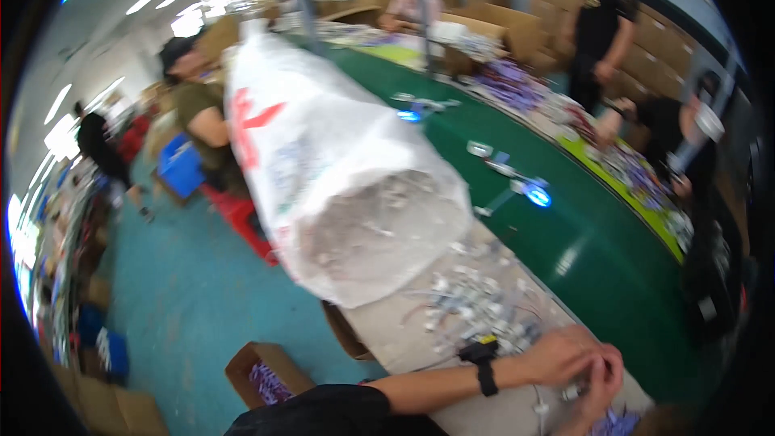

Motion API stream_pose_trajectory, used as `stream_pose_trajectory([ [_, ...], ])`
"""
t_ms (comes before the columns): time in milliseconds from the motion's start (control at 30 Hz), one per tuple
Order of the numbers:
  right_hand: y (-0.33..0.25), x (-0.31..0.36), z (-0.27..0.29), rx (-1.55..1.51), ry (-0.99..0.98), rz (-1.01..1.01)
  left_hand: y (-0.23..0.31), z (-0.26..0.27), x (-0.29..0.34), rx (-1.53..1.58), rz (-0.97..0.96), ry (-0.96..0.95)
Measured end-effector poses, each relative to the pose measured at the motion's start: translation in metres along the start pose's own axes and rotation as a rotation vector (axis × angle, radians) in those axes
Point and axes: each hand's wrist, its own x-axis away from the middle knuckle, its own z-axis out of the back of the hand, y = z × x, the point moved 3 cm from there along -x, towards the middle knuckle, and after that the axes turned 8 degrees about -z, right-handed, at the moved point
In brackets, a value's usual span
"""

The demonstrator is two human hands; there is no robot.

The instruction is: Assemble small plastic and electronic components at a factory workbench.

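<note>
Hands meet at the near end of the grey work surface (484, 412), just in front of the big white sack (339, 178) that lies on its side with its open mouth spilling small white parts. The left hand (557, 355), with a black watch (483, 365) on its wrist, comes across from the left and closes its fingers over a small white part (571, 392); the right hand (604, 387) presses against it from the other side, so the two are together, pinched on that one piece, though blur leaves it unclear which fingers bear the grip. A thin pale wire (537, 404) seems to trail from the piece toward the near edge. Between the hands and the sack's mouth lies a loose heap of small parts and wires (476, 307). Beyond the sack runs a green conveyor belt (597, 250) carrying pieces with blue lights, and other people stand along its far side. Below the sack, on the blue floor, sits an open cardboard box (262, 371). To handle such a small piece well, it probably pays to hold it low over the surface, grip by the body rather than the wire, and keep the heap clear of the forearm.
</note>
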Motion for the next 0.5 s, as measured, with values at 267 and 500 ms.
stream_pose_trajectory([
  [267,-0.013,0.0,-0.024,-0.138,0.026,-0.2,-0.004,0.013,0.0,-0.114,0.019,-0.042],
  [500,-0.016,0.003,-0.021,-0.157,0.021,-0.211,-0.006,0.007,0.001,-0.136,-0.007,-0.045],
])
